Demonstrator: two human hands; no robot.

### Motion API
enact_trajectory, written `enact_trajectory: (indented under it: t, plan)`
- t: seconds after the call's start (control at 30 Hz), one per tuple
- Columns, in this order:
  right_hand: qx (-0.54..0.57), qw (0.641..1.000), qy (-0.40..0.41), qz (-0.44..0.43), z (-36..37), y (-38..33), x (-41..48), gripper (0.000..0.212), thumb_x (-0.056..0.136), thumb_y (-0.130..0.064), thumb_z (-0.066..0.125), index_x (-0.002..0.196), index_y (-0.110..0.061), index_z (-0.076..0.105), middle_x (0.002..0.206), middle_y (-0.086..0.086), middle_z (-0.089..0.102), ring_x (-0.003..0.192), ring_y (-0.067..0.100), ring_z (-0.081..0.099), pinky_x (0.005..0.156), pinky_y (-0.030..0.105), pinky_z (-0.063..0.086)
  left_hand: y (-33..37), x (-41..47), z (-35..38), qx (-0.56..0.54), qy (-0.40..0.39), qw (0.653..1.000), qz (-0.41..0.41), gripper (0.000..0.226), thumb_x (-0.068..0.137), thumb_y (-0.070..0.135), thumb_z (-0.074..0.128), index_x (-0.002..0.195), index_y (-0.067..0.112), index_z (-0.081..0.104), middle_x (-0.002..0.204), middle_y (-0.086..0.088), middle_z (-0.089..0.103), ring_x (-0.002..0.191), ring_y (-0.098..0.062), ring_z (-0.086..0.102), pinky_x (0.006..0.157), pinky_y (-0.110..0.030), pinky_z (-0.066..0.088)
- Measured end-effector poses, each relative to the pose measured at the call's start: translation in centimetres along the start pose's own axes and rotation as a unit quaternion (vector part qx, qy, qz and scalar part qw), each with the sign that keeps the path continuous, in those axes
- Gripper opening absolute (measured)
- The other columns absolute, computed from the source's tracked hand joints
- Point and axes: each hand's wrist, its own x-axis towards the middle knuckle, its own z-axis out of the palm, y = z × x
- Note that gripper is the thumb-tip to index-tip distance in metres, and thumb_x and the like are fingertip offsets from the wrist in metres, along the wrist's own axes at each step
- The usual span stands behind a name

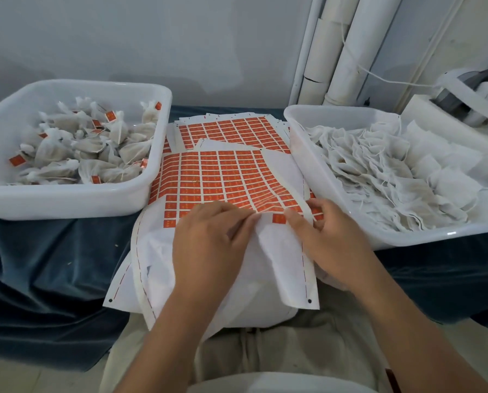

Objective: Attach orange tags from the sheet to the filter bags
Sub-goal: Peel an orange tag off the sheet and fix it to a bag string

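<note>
Left hand [208, 242] and right hand [332, 236] pinch the sheet [217, 177] at its 6 o'clock edge; peel one tag [279, 218] slowly, backing held taut.

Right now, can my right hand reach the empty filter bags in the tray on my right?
Probably yes. The right hand is just beside the open right tray, and nothing covers the filter bags; it must first release the tag sheet.

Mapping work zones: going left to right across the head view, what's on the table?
Left tub holding tagged bags → orange tag sheet, gripped by left hand then right hand → right tub holding untagged filter bags.
</note>
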Motion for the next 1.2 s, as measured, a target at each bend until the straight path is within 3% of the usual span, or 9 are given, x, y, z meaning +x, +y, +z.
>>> enact_trajectory:
  t: [0.23,0.33,0.5,0.63,0.73,0.87,0.97,1.1,1.2]
  plan:
    - [0.495,0.835,-0.19,0.146,0.2,-0.3,-0.2,0.039,0.091,-0.039,0.08,0.126,-0.024,0.075,0.131,0.011,0.072,0.117,0.033,0.072,0.089,0.045,0.062,3.5,0.1,-2.9,0.019,-0.014,0.998,-0.062,0.029,0.091,0.062,0.064,0.1,0.035,0.07,0.093,0.022,0.064,0.083,-0.005,0.062,0.081,-0.023,0.05]
    - [0.538,0.797,-0.222,0.161,0.4,-0.1,-0.1,0.04,0.094,-0.041,0.078,0.129,-0.021,0.073,0.134,0.014,0.07,0.119,0.036,0.07,0.09,0.049,0.061,4.1,0.0,-4.5,-0.074,-0.26,0.956,-0.111,0.067,0.083,0.088,0.036,0.075,0.034,0.074,0.062,0.021,0.068,0.064,0.001,0.066,0.067,-0.019,0.046]
    - [0.514,0.831,-0.157,0.14,0.5,-1.4,0.8,0.044,0.087,-0.038,0.072,0.125,-0.016,0.072,0.112,0.007,0.08,0.096,0.022,0.079,0.068,0.032,0.064,5.3,-2.9,-2.7,-0.019,-0.617,0.786,-0.028,0.07,0.078,0.098,0.03,0.114,0.049,0.065,0.102,0.025,0.071,0.093,0.003,0.065,0.087,-0.029,0.046]
    - [0.519,0.825,-0.177,0.135,0.0,-1.2,1.1,0.045,0.087,-0.04,0.072,0.126,-0.016,0.074,0.12,0.01,0.077,0.104,0.024,0.077,0.074,0.034,0.064,7.3,-5.1,1.2,-0.216,-0.53,0.819,-0.031,0.073,0.085,0.087,0.041,0.149,0.053,0.037,0.148,0.028,0.051,0.128,0.012,0.046,0.116,-0.029,0.034]
    - [0.498,0.837,-0.19,0.127,-1.0,-0.4,0.6,0.043,0.093,-0.047,0.076,0.128,-0.022,0.075,0.133,0.01,0.071,0.12,0.03,0.07,0.089,0.041,0.062,8.4,-6.9,3.2,-0.314,-0.434,0.829,-0.161,0.048,0.091,0.081,0.043,0.137,0.071,0.042,0.136,0.047,0.048,0.129,0.021,0.042,0.109,-0.004,0.03]
    - [0.484,0.847,-0.192,0.111,-1.0,-0.8,0.2,0.033,0.095,-0.044,0.073,0.122,-0.025,0.077,0.131,0.009,0.073,0.116,0.028,0.073,0.082,0.038,0.063,8.1,-9.5,5.3,-0.398,-0.206,0.813,-0.372,0.024,0.108,0.025,0.051,0.112,0.019,0.073,0.11,-0.002,0.074,0.112,-0.028,0.067,0.105,-0.042,0.053]
    - [0.487,0.845,-0.196,0.102,-1.1,-1.1,0.0,0.028,0.097,-0.042,0.07,0.122,-0.031,0.076,0.134,0.008,0.071,0.121,0.031,0.07,0.088,0.045,0.062,8.8,-7.9,3.8,-0.452,-0.005,0.795,-0.404,0.052,0.098,0.05,0.05,0.116,0.006,0.069,0.097,-0.011,0.07,0.093,-0.038,0.061,0.101,-0.061,0.05]
    - [0.481,0.853,-0.179,0.096,-1.1,-1.2,-0.1,0.035,0.095,-0.042,0.071,0.127,-0.028,0.074,0.132,0.008,0.072,0.12,0.032,0.071,0.095,0.049,0.06,10.2,-6.5,2.0,-0.567,0.061,0.742,-0.353,0.046,0.073,0.087,0.057,0.082,0.047,0.078,0.068,0.005,0.066,0.06,-0.018,0.058,0.048,-0.027,0.048]
    - [0.449,0.873,-0.162,0.097,-0.9,-1.1,-0.2,0.031,0.094,-0.047,0.072,0.122,-0.033,0.076,0.128,0.005,0.075,0.114,0.031,0.073,0.087,0.046,0.063,10.3,-5.8,1.4,-0.647,0.115,0.666,-0.353,0.07,0.054,0.086,0.079,0.116,0.053,0.07,0.113,0.004,0.077,0.097,-0.029,0.075,0.074,-0.044,0.065]
